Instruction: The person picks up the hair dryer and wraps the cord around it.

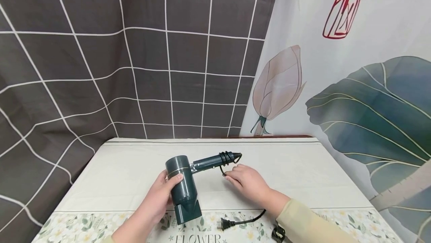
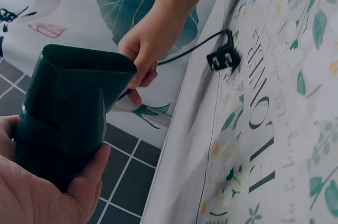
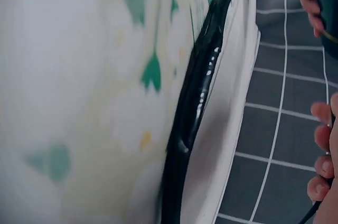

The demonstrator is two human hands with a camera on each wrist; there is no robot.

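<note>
A dark green hair dryer [image 1: 186,190] is held up over the table, its flat nozzle [image 2: 84,68] pointing down toward the person. My left hand [image 1: 161,194] grips the barrel, thumb across its near side. The handle [image 1: 207,163] reaches out to the right, with black cord [image 1: 226,157] wound around its end. Just below that end, my right hand [image 1: 250,184] pinches the loose cord between thumb and fingers. From this hand the cord passes under the forearm to a two-pin plug [image 1: 227,224] above the flowered cloth. Close in the right wrist view, the cord [image 3: 193,97] looks large.
A white tablecloth [image 1: 134,175] with a floral border and printed lettering covers the table. Behind it hang a dark grid-patterned curtain [image 1: 144,52] and a pale curtain [image 1: 286,22] with lotus prints. A black device [image 1: 278,232] is strapped at the right wrist.
</note>
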